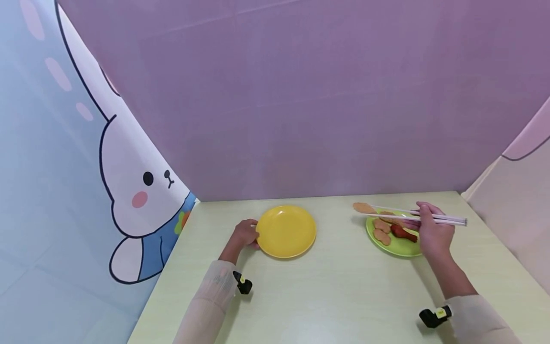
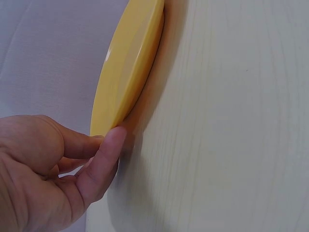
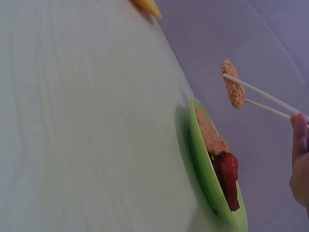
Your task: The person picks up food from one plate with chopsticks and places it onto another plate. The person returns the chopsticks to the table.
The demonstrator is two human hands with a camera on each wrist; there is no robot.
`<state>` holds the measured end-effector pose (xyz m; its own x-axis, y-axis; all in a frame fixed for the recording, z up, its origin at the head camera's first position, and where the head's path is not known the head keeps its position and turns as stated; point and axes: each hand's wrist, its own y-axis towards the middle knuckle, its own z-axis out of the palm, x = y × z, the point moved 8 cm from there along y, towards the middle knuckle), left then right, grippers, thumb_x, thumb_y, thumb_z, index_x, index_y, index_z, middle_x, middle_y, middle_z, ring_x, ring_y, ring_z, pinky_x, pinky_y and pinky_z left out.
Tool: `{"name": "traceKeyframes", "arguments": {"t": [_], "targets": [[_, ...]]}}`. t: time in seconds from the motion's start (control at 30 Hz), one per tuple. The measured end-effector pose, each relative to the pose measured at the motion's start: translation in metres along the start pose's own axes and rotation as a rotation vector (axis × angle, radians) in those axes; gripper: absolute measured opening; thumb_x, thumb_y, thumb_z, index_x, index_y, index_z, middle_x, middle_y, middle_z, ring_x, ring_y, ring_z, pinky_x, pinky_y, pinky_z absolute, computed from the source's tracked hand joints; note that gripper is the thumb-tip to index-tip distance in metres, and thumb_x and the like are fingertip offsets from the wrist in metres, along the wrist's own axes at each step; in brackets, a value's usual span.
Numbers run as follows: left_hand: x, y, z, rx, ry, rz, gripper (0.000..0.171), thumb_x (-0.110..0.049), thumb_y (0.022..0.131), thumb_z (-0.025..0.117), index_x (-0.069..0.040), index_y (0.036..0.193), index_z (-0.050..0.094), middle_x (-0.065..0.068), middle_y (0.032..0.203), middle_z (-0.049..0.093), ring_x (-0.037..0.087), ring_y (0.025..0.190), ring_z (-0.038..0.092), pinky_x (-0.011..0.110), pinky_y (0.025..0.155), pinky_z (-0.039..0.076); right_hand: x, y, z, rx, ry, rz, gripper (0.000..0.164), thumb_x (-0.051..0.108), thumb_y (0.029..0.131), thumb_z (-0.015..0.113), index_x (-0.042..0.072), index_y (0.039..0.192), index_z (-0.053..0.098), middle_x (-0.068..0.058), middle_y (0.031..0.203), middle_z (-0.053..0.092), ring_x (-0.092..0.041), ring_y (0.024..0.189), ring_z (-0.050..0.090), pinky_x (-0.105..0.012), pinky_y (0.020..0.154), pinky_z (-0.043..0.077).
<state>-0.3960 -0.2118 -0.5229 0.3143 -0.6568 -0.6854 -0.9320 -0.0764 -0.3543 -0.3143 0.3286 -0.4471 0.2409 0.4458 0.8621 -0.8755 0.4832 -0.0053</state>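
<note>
In the head view, my left hand [image 1: 246, 232] pinches the left rim of a bare yellow plate [image 1: 287, 231]. The left wrist view has thumb and fingers at that plate's edge. My right hand [image 1: 435, 236] grips a pair of light chopsticks [image 3: 265, 95]. Their tips clasp a breaded nugget [image 1: 364, 208], raised past the left edge of a green plate [image 1: 401, 252]. On the green plate lie several more nuggets [image 1: 381, 236] and a red-brown chicken drumstick [image 1: 404, 233]. Part of the green plate is hidden behind the right hand.
Both plates stand on a pale wood-grain table [image 1: 326, 296], yellow at left centre and green to the right. A purple backdrop [image 1: 301, 105] rises at the table's far edge. A rabbit-printed panel [image 1: 142, 215] borders the left side, a pale one the right.
</note>
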Motion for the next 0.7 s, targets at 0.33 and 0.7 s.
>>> {"name": "traceKeyframes", "arguments": {"t": [0.33,0.7], "targets": [[0.001,0.004,0.001,-0.009,0.005,-0.006,0.051,-0.003,0.094,0.060,-0.006,0.144,0.053,0.013,0.091,0.072,0.014,0.056,0.070,0.026,0.053,0.059,-0.004,0.010,-0.028,-0.074,0.055,-0.014,0.012,0.011,0.096,0.069,0.004,0.102,0.076,-0.009,0.080,0.075,-0.024,0.054,0.073,-0.033,0.049,0.060],[-0.006,-0.001,0.003,-0.028,0.034,0.007,0.052,-0.003,0.093,0.059,-0.005,0.145,0.053,0.012,0.088,0.072,0.013,0.055,0.069,0.027,0.055,0.060,-0.002,0.020,-0.059,-0.176,0.122,-0.045,0.013,0.009,0.095,0.069,0.000,0.103,0.075,-0.011,0.077,0.075,-0.025,0.052,0.072,-0.032,0.046,0.058]]}}
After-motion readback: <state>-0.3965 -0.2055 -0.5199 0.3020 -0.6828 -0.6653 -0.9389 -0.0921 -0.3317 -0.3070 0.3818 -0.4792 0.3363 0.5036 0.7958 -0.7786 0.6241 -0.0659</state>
